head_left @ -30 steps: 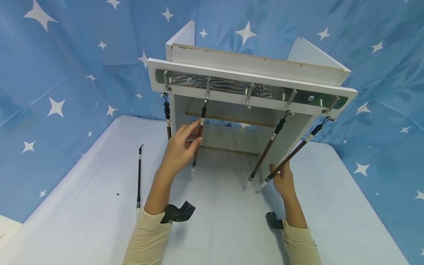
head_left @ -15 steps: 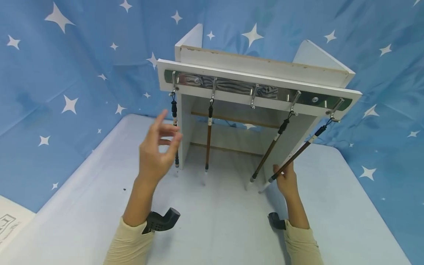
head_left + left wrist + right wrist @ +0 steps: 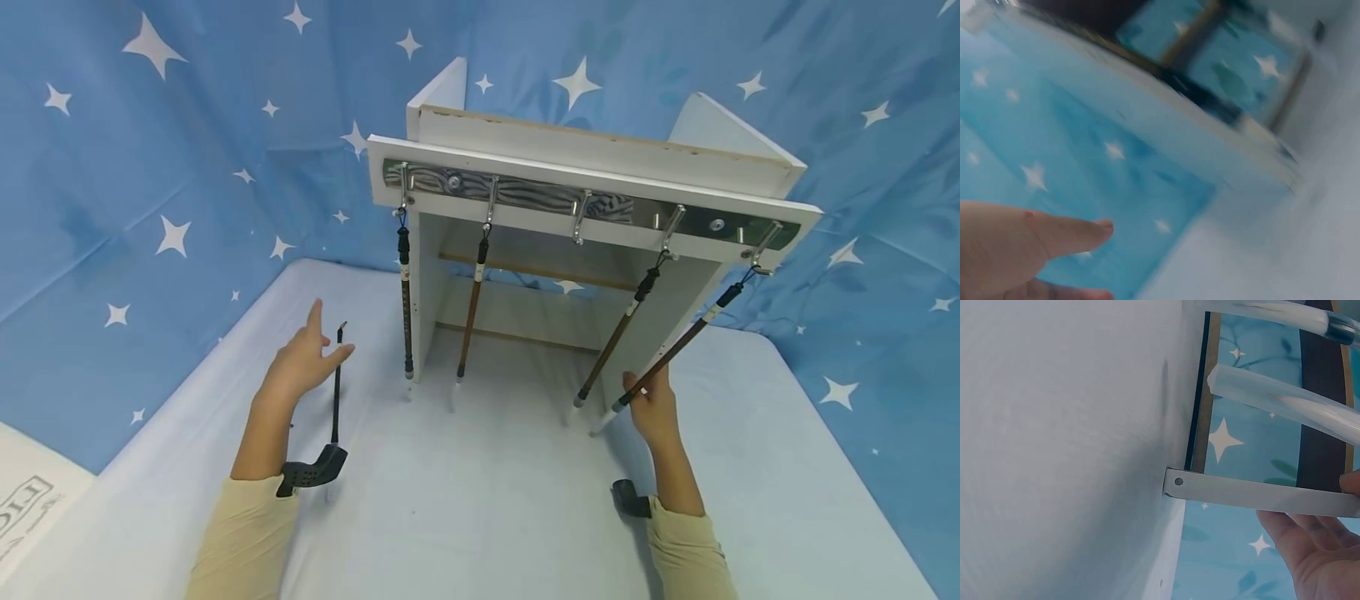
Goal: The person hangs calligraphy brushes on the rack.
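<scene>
A white shelf unit (image 3: 600, 162) stands on the table with a metal hook rail across its front. Calligraphy brushes hang by loops from it: a left-end brush (image 3: 407, 312) and another brush (image 3: 471, 312) left of the middle hook (image 3: 581, 217), and two brushes (image 3: 617, 342) on the right. Clear caps (image 3: 1279, 397) cover their tips. My left hand (image 3: 296, 362), index finger straight and thumb spread, is over the table's left side, beside a loose brush (image 3: 336, 400). My right hand (image 3: 654, 408) grips the right side panel (image 3: 1260, 492) near its foot, partly behind the outermost brush.
A blue star-patterned cloth (image 3: 225, 100) hangs behind and around the white-covered table (image 3: 480, 500). At the left edge is a pale printed sheet or box (image 3: 37, 500). A small dark speck (image 3: 292, 426) lies near the left forearm.
My left hand has let go of the second hanging brush from the left and moved left and down toward the loose brush. My right hand keeps its grip on the panel.
</scene>
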The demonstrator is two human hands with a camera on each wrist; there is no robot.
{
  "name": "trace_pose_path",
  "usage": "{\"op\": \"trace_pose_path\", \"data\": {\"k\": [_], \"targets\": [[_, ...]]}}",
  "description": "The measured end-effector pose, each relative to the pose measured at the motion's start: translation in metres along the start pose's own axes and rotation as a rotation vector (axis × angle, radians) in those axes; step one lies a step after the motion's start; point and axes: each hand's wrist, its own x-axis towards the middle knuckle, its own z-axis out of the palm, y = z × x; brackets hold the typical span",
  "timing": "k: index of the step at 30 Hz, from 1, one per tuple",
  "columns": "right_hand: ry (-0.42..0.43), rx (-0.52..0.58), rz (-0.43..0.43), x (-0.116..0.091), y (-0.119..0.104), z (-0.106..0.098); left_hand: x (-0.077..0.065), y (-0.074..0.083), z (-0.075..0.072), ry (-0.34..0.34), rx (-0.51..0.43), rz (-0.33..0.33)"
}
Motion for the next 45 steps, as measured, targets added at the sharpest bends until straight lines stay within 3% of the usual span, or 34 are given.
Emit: {"op": "trace_pose_path", "data": {"k": [3, 7, 15, 24, 33, 40, 45], "targets": [[0.003, -0.006, 0.011, -0.001, 0.001, -0.002, 0.012, -0.013, 0.017, -0.087, 0.033, -0.034], [0.002, -0.002, 0.004, -0.002, 0.002, -0.002, 0.018, -0.022, 0.031, -0.094, 0.054, -0.103], [-0.002, -0.004, 0.014, -0.005, 0.002, -0.002, 0.015, -0.026, 0.033, -0.094, 0.058, -0.139], [-0.002, 0.002, 0.033, -0.005, 0.002, -0.001, 0.013, -0.021, 0.032, -0.116, 0.133, -0.169], [-0.002, 0.024, 0.019, -0.003, 0.003, 0.0, 0.014, -0.018, 0.04, -0.079, 0.224, -0.172], [-0.005, 0.022, 0.002, -0.001, 0.003, -0.001, 0.015, -0.017, 0.037, -0.064, 0.136, -0.154], [-0.01, 0.021, -0.004, 0.001, 0.002, -0.001, 0.015, -0.011, 0.028, -0.068, 0.019, -0.07]]}}
